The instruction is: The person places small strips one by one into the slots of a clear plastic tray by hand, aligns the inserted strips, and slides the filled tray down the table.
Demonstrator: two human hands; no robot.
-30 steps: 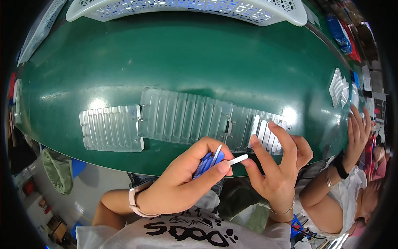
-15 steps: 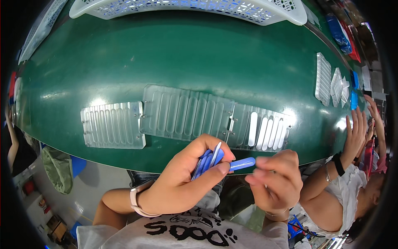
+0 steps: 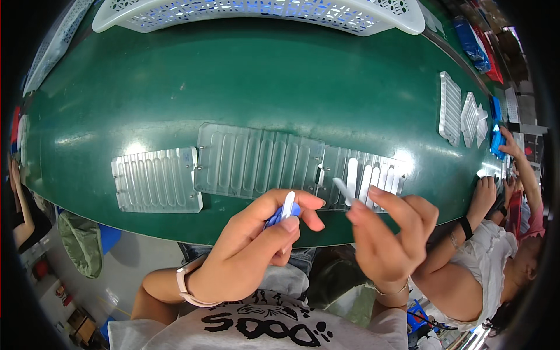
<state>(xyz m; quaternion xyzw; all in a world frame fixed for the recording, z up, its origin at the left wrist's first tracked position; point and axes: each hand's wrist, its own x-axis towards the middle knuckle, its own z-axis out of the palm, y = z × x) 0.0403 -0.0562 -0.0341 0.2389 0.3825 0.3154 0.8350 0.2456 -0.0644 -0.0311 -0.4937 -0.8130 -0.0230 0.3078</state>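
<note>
My left hand (image 3: 251, 242) is closed around a small bundle of flat, round-ended blue strips (image 3: 274, 219), one of which shows its white side upward. Held between thumb and fingers, a pale strip (image 3: 343, 189) juts from my right hand (image 3: 394, 233) over the right slotted plate (image 3: 333, 166). Several white strips (image 3: 352, 175) lie in that plate's long slots. Beside it, a larger clear slotted plate (image 3: 256, 185) takes the middle. A third, smaller slotted plate (image 3: 156, 175) sits at the left, its slots bare. Fingers partly hide the held strips.
A white perforated basket (image 3: 256, 13) spans the far edge of the green table (image 3: 233, 76). Other slotted plates (image 3: 449, 111) stand at the far right. A co-worker's hand (image 3: 484, 192) rests at the right edge. Another basket (image 3: 58, 46) is far left.
My right hand has taken a strip and carried it away from the bundle, toward the right plate. The left hand has shifted slightly left. A co-worker's hand has moved at the right.
</note>
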